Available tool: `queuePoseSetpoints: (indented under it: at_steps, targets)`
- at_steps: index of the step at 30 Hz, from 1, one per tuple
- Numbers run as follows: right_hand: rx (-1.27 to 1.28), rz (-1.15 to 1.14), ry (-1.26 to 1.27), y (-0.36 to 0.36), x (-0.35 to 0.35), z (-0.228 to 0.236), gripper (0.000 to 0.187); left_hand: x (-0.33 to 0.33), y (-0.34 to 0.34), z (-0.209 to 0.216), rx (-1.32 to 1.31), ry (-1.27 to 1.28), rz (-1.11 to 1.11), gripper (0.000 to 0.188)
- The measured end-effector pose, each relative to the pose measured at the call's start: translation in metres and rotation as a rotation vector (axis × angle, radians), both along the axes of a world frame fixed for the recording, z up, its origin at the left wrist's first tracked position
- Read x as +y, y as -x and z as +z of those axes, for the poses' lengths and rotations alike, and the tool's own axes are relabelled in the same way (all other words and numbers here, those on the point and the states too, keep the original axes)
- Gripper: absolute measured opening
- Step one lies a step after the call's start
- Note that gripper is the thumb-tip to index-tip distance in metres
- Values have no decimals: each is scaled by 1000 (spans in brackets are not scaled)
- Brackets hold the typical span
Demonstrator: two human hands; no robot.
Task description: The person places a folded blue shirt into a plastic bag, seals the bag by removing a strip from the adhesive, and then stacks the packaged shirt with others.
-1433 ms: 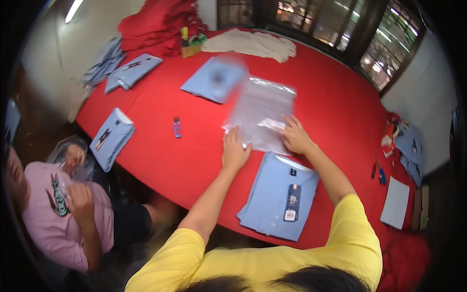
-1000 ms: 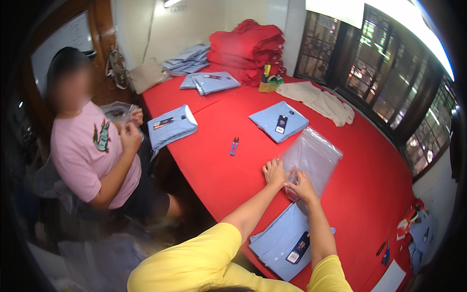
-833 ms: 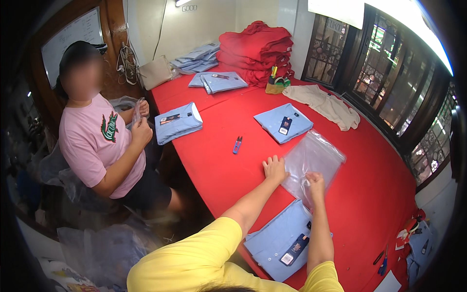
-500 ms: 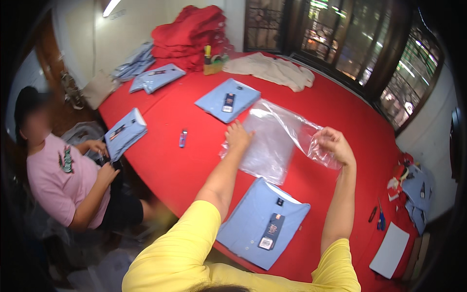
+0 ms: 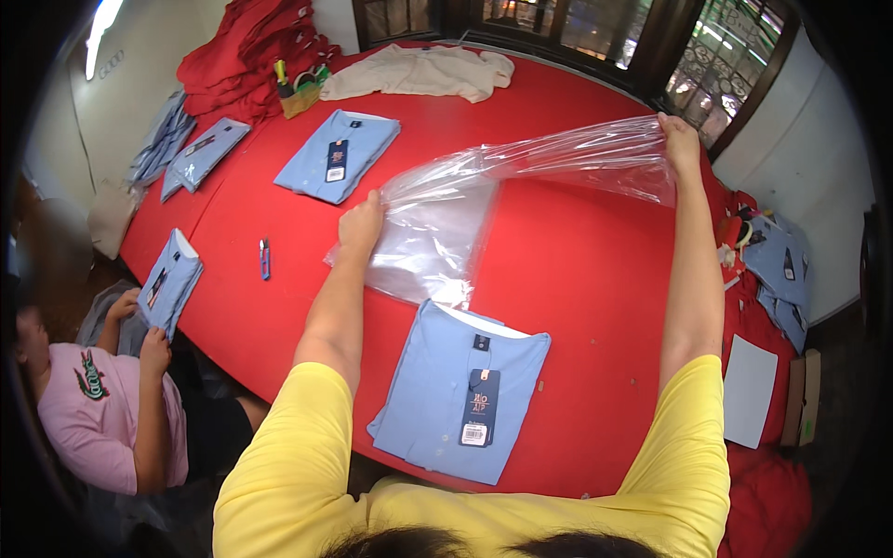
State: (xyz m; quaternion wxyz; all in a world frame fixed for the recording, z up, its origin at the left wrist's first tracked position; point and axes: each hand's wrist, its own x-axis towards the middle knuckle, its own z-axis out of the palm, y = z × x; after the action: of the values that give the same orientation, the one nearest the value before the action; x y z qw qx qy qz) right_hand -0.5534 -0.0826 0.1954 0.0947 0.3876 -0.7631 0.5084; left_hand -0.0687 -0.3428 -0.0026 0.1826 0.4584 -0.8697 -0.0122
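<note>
A clear plastic bag [image 5: 577,158] is stretched in the air between my two hands. My left hand [image 5: 361,225] is closed on its left end, and my right hand [image 5: 681,146] grips the far right end at arm's length. Below it, more clear plastic bags [image 5: 433,256] lie flat on the red-covered table. Close to me is a folded light blue shirt [image 5: 423,391], its dark hang tag [image 5: 480,405] facing up. Another folded blue shirt [image 5: 367,139] with a tag lies beyond my left hand.
On the left, a co-worker in a pink top [image 5: 116,409] holds a folded shirt [image 5: 172,279]. Blue thread snips [image 5: 265,259] lie nearby. Red garments [image 5: 246,60], a small holder with tools [image 5: 299,96] and a cream garment [image 5: 419,74] sit at the back. Blue clothes [image 5: 777,251] and white card [image 5: 751,391] are right.
My right hand has moved outward and away, drawing the bag out long. My left hand has gone from spread on the bags to closed on the bag. The view has shifted rightward.
</note>
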Motion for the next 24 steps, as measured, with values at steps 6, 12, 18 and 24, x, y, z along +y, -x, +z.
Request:
queuePoseSetpoints:
  at_steps: [6, 12, 18, 24]
  targets:
    - [79, -235, 334, 118, 118, 33, 35, -16, -9, 5, 1, -91, 99, 32]
    - [-36, -151, 126, -2, 204, 107, 38, -60, -8, 34, 102, -579, 219, 54]
    - [-319, 187, -287, -173, 209, 51, 31, -108, 5, 65, 93, -458, 190, 65]
    - [246, 83, -357, -305, 213, -30, 31, 9, 41, 127, 263, 280, -248, 53]
